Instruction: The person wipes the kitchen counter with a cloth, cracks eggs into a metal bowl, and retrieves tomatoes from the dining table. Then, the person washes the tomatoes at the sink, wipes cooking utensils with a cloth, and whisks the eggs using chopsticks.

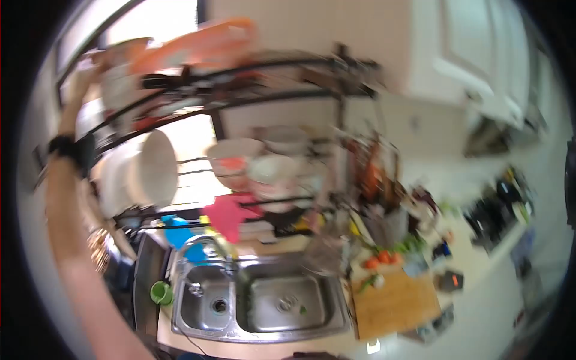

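My left arm, with a dark band at the wrist, stretches up along the left side of the view. My left hand is at the top left end of the dark dish rack, beside a pale container. Motion blur smears its fingers, so what it holds, if anything, cannot be made out. Just right of that container, an orange item lies on the top shelf. My right hand does not show.
Plates and bowls fill the lower rack above a double steel sink. A green cup stands left of it. At right are a wooden cutting board, tomatoes and a stove. White cabinets hang above.
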`<state>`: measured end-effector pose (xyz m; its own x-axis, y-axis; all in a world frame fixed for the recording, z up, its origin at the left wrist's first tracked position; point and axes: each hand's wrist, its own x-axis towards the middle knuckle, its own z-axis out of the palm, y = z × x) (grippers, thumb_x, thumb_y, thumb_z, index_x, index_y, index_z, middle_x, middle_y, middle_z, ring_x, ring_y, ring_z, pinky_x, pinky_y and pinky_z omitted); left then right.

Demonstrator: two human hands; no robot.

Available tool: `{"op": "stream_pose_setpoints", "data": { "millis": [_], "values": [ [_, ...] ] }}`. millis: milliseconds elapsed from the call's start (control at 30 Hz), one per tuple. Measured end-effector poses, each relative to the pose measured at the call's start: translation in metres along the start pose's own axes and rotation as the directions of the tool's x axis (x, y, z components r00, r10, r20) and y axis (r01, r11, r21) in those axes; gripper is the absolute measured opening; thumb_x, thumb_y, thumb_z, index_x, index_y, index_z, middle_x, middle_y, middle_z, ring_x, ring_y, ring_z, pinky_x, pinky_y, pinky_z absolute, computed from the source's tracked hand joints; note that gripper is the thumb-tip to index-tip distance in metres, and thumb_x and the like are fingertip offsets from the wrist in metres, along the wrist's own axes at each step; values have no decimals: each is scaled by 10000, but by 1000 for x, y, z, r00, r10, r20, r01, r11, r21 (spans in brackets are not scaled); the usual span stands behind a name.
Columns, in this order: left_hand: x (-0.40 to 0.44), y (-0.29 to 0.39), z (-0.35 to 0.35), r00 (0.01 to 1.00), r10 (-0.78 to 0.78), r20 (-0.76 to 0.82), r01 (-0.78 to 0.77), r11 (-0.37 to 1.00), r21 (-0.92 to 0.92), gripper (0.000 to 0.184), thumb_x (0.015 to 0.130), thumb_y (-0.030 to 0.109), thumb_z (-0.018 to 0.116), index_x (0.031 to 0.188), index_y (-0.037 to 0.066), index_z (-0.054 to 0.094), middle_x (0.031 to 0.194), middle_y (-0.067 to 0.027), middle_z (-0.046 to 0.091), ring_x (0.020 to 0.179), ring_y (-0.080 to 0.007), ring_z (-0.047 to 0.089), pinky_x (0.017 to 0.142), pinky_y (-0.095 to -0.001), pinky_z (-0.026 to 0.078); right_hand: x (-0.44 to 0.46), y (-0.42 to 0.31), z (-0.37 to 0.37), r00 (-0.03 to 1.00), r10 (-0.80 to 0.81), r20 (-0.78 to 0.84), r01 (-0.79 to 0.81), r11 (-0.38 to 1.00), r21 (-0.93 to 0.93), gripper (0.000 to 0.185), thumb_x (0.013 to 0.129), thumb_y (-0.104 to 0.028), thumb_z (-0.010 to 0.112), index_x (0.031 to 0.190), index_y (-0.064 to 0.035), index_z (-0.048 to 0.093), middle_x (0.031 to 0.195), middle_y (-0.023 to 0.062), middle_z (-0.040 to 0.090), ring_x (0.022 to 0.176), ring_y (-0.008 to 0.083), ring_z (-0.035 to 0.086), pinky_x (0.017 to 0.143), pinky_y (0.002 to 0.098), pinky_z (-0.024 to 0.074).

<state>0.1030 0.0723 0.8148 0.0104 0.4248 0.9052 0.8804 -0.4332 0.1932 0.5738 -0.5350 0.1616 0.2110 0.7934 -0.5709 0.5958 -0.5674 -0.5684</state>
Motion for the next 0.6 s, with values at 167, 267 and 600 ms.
{"op": "stream_pose_setpoints", "data": {
  "millis": [167, 267, 600],
  "values": [
    [-58, 21, 2, 988, 154, 30, -153, 988, -35, 487, 759, 474, 742, 1024, 76, 649, 1041, -102, 660, 965, -210, 616, 798, -351, 509, -51, 26, 37, 940, 153, 306, -152, 988, -27, 326, 851, -305, 580, 1050, -71, 689, 1033, 203, 675, 1047, 370, 621, 857, 421, 489],
    [-123, 27, -24, 973, 212, 90, -208, 977, -56, 461, 752, 440, 753, 1002, 69, 643, 1044, -117, 656, 969, -230, 619, 792, -362, 512, -51, 24, 44, 920, 265, 288, -234, 963, -138, 299, 720, -253, 683, 953, -68, 715, 1026, 186, 688, 1008, 381, 642, 826, 432, 517],
    [-388, 20, -69, 704, 192, 684, -62, 976, -211, 381, 729, 328, 788, 927, 47, 624, 1054, -170, 645, 981, -300, 630, 770, -399, 522, -59, 45, 48, 877, 252, 409, -28, 877, -480, 185, 614, -162, 699, 770, -67, 729, 766, 179, 681, 787, 373, 677, 663, 435, 526]
  ]
}}
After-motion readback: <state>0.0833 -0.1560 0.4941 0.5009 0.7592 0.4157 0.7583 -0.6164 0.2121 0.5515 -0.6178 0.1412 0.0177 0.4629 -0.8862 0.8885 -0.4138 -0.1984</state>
